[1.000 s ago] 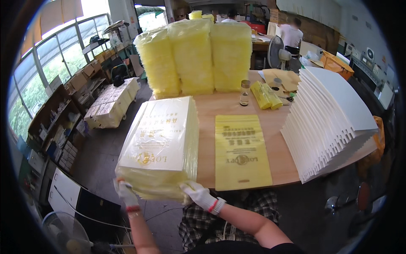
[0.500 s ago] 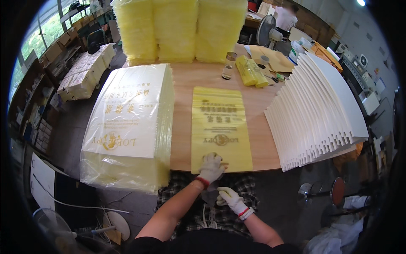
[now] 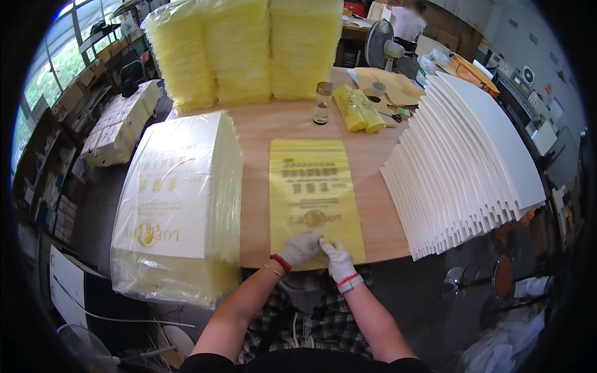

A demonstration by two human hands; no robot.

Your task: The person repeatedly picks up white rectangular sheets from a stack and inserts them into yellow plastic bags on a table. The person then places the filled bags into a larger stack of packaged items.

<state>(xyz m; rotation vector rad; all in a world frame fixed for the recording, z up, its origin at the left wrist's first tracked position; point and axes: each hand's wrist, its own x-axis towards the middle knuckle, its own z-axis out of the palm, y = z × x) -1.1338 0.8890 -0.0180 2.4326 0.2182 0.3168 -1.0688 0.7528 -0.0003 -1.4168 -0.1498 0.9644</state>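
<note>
A yellow printed plastic bag (image 3: 316,186) lies flat on the table in front of me, its near end at the table's front edge. Over that near end, my gloved left hand (image 3: 300,248) and my gloved right hand (image 3: 339,260) meet at the fingertips. The fingers of both look pinched together. Whether they grip the bag's film or some small thing is too fine to make out. To the left is a tall pile of clear plastic bags with a white printed sheet on top (image 3: 177,180). A fanned stack of white sheets (image 3: 457,168) stands on the right.
High stacks of yellow bags (image 3: 239,50) line the table's far side. Near them are a glass (image 3: 321,102), folded yellow bags (image 3: 359,109), scissors (image 3: 393,116) and brown paper (image 3: 392,87). A fan (image 3: 380,45) and a seated person (image 3: 408,22) are beyond. A stool (image 3: 502,276) stands at right.
My right hand has risen from below the table edge to the bag's near end. My left hand no longer lies spread on the bag; its fingers now meet the right hand's. The view has shifted slightly.
</note>
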